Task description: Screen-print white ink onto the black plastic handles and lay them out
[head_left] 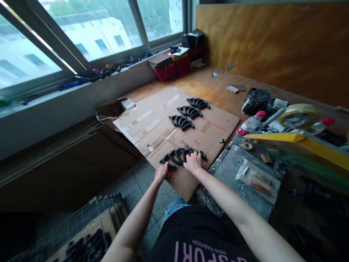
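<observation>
Close to me on a flattened cardboard sheet (147, 129) lies a fanned row of black curved handle-like pieces (177, 155). At the row's left end, my left hand (163, 171) is closed on the near end of one curved piece (171, 166). My right hand (193, 162) reaches over the right part of the same row, its fingers bent down onto a piece; the fingertips are partly hidden. Farther up the cardboard, three more fanned groups of these black pieces (181, 122) lie one behind another.
Right of the cardboard stand a red-capped bottle (249, 124), a tape roll (297, 115) and a yellow bar (283, 137). A plastic bag (257, 181) lies on the grey bench. Red boxes (174, 65) are by the window. A wire crate (95, 222) with black pieces sits lower left.
</observation>
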`<state>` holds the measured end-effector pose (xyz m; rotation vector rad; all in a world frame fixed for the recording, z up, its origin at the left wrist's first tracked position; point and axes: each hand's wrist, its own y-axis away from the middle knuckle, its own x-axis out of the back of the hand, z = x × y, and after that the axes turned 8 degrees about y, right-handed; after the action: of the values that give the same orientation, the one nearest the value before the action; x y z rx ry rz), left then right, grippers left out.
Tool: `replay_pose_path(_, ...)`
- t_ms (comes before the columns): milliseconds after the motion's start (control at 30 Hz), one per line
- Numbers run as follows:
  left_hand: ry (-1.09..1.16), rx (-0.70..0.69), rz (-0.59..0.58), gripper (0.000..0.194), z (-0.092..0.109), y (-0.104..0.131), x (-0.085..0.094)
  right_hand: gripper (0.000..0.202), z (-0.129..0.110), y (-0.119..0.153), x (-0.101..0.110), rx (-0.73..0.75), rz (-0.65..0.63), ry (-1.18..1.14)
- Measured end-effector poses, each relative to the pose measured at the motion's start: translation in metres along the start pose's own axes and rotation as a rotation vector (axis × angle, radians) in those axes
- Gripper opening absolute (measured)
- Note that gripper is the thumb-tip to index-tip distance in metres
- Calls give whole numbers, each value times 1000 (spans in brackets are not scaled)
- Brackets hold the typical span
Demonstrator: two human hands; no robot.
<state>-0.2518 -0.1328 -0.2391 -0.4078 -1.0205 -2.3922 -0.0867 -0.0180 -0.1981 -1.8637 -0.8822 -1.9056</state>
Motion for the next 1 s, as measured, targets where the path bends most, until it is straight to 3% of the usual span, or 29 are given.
replay_pose_path(133,12,39,-59,53,-4,-3,-1,33,-2,-3,1,-68,6,-30)
replay_pose_path(300,-5,33,-71,54,5,-6,-6,31,-1,-6,-1,-16,-11,-56)
replay_pose_path(400,-51,-12,-8,48,24,-16,-3,34,-1,-8,-1,-23,-45,-133)
replay_pose_path(567,-190,-143,208,31,51,-19,6,41,2,-5,4,0,-115,-211)
replay_pose_path(667,-277,-336,296,42,51,-1,-12,41,5,0,8,25,-94,-209)
replay_pose_path(767,-444,-574,301,59,45,15,-46,37,13,8,12,34,-26,-266)
replay_pose_path(900,-585,-539,333,67,46,10,-75,29,37,29,20,28,88,-415)
replay_pose_path(1000,-661,-575,312,62,52,-7,-69,26,68,59,28,-17,228,-500)
